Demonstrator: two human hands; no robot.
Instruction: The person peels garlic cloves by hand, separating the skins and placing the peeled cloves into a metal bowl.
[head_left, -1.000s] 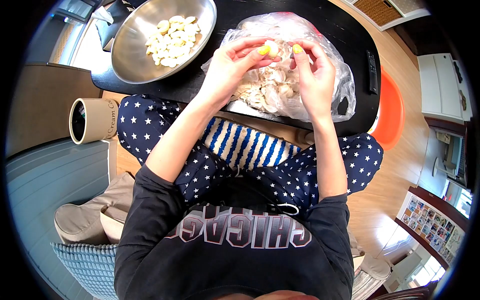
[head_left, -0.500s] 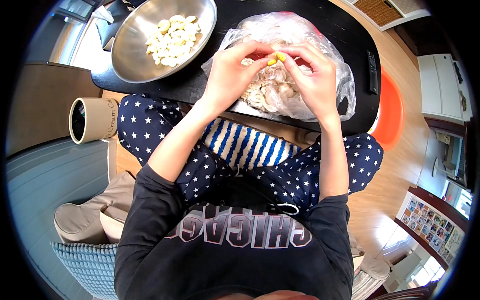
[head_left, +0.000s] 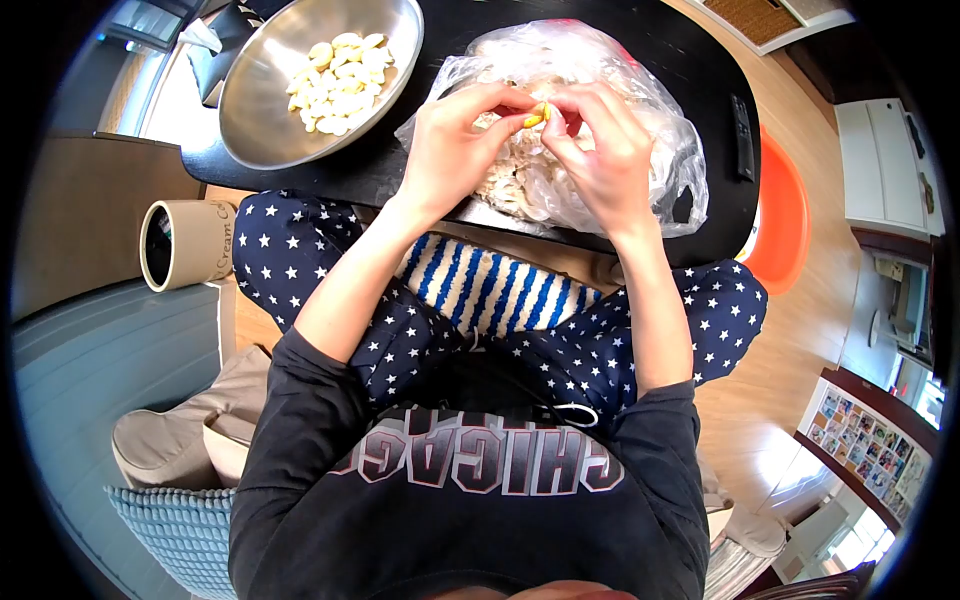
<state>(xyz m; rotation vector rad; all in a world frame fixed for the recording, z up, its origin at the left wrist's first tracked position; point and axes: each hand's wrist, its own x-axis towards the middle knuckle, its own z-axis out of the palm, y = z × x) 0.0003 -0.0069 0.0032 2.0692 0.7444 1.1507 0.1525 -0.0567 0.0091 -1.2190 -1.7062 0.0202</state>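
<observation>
My left hand [head_left: 458, 140] and my right hand [head_left: 603, 142] meet tip to tip above a clear plastic bag [head_left: 676, 190]. Thumb and fingers of each are pinched together. Bright yellow shows on both thumb tips, seemingly the nails. Whatever small thing sits between the fingertips is mostly hidden, so I cannot make it out. Below the hands, the bag holds a heap of papery garlic skins [head_left: 517, 190]. Left of the bag stands a wide metal bowl [head_left: 258, 110] with a pile of peeled garlic cloves [head_left: 342, 85] in it.
A black table [head_left: 455, 35] carries bowl and bag. On its right edge lies a remote control [head_left: 742, 138]. An orange tub [head_left: 782, 215] stands beyond that edge. At left is a cream bin [head_left: 190, 243]. A blue-and-white striped cloth [head_left: 495, 288] lies between my legs.
Both hands have shifted slightly left and their fingertips have drawn closer together. The right hand has turned a little. The whole view has moved a bit, with bowl and bag slightly higher and further left.
</observation>
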